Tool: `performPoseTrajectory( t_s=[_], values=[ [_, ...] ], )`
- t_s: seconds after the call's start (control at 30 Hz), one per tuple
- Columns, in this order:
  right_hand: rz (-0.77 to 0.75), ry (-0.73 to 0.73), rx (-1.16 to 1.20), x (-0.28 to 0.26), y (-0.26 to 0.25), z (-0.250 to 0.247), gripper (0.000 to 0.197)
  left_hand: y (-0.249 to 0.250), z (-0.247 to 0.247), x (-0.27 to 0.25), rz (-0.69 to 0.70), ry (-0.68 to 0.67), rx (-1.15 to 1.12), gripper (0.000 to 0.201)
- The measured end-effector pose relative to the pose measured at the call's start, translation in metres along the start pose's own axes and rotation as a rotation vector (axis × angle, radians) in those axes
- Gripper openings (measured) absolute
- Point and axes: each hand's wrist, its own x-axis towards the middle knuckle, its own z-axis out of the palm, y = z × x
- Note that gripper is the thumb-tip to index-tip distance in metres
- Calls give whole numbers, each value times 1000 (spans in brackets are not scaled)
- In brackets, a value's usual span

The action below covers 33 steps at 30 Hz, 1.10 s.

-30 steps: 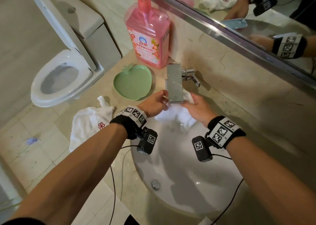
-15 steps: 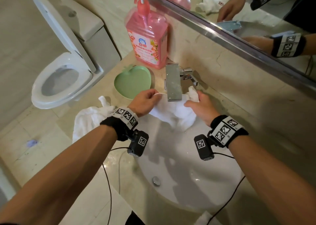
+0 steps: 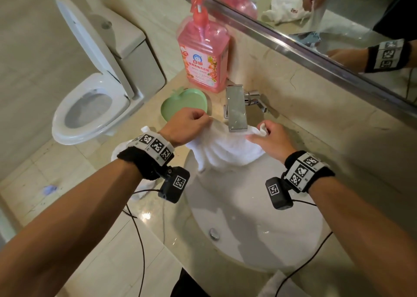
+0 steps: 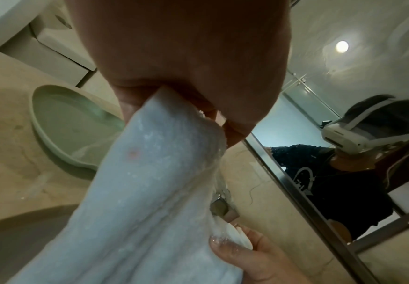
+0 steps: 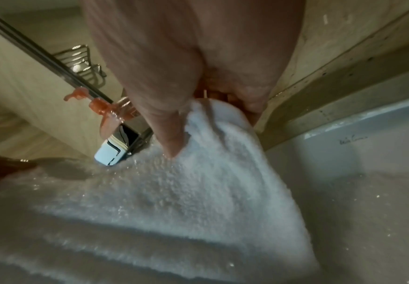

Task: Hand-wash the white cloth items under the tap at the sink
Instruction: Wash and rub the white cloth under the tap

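Under the tap [image 3: 235, 109], the white cloth [image 3: 225, 147] hangs spread over the sink [image 3: 259, 229]. Left hand [image 3: 186, 125] has its grip pinched on one top corner, right hand [image 3: 270, 138] clamped on the other. Water looks to be running, hard to confirm. A second cloth [image 3: 126, 147] lies on the bench [image 3: 158, 240].

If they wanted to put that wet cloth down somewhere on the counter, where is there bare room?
Bare counter runs right of the tap, along the wall under the mirror. Another bare strip lies at the near edge, left of the basin. Left of the tap is crowded: green dish, pink bottle, and a second white cloth.
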Motion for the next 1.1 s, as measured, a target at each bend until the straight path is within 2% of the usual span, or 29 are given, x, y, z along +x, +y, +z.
performPoseTrajectory(
  t_s=[0.13, 0.23, 0.3, 0.43, 0.57, 0.63, 0.77, 0.97, 1.1],
  values=[
    [50, -6, -72, 1, 8, -3, 41, -17, 7, 4, -83, 36, 115, 37],
    [116, -85, -97, 4, 20, -2, 29, -35, 10, 9, -206, 84, 142, 36],
    [154, -122, -118, 7, 25, 0, 23, -41, 16, 10, -260, 52, 195, 37],
    [191, -175, -43, 9, 20, 13, 19, -38, 32, 12, -255, -79, 228, 38],
    [242, -199, 95, 15, 0, 30, 31, -31, 40, 18, -227, -60, 170, 36],
    [267, -207, 219, 17, -10, 38, 23, -31, 40, 19, -236, -52, 122, 34],
    [183, -169, 280, 21, -17, 46, 20, -32, 38, 15, -239, -62, 74, 36],
    [143, -125, 189, 15, -12, 46, 34, -19, 55, 19, -326, -105, -84, 32],
    [123, -132, 149, 3, -2, 49, 21, -9, 82, 29, -385, -105, -147, 27]
  ],
)
